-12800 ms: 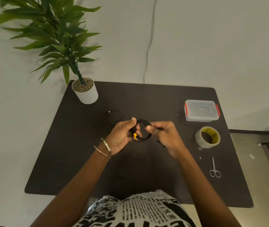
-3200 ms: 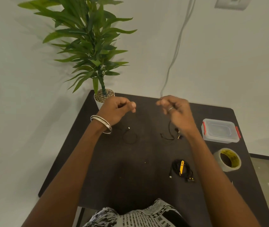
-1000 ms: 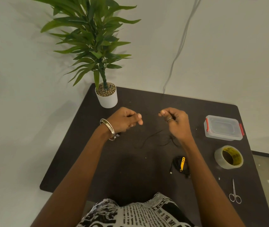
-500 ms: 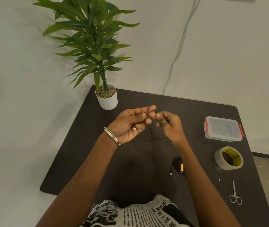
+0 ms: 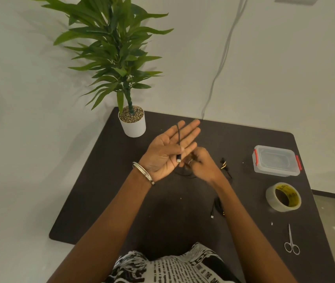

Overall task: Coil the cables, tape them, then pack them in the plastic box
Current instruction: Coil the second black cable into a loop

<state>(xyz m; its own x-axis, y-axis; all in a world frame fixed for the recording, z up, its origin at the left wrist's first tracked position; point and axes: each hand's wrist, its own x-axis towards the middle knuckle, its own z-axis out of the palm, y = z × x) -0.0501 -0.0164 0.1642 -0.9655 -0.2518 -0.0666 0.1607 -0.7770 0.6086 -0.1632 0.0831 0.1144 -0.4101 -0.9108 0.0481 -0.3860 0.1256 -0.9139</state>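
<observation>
- The dark table (image 5: 105,201) filled most of the view, its far edge against a pale wall.
- A potted plant (image 5: 132,121) in a white pot stood at the table's far left corner.
- The plastic box (image 5: 275,161), clear with red clips and its lid on, sat toward the right edge, well apart from both hands.
- A roll of clear tape (image 5: 283,197) lay flat just nearer than the box.
- The left hand (image 5: 169,153) was raised palm-up over the middle of the table, fingers straight and spread, with the thumb pressing a thin black cable (image 5: 179,139) against the palm. The cable ran up along the fingers, its small plug end lying near the base of the palm.
- The right hand (image 5: 201,165) sat just beside and partly behind the left, fingers curled; it was blurred, and whether it pinched the rest of the cable could not be told.
- A coiled black cable (image 5: 217,207) lay on the table, mostly hidden by the right forearm.
- A small pair of scissors (image 5: 291,242) lay near the right front corner.
- Another loose cable with gold-coloured plugs (image 5: 224,166) lay just right of the right hand.
</observation>
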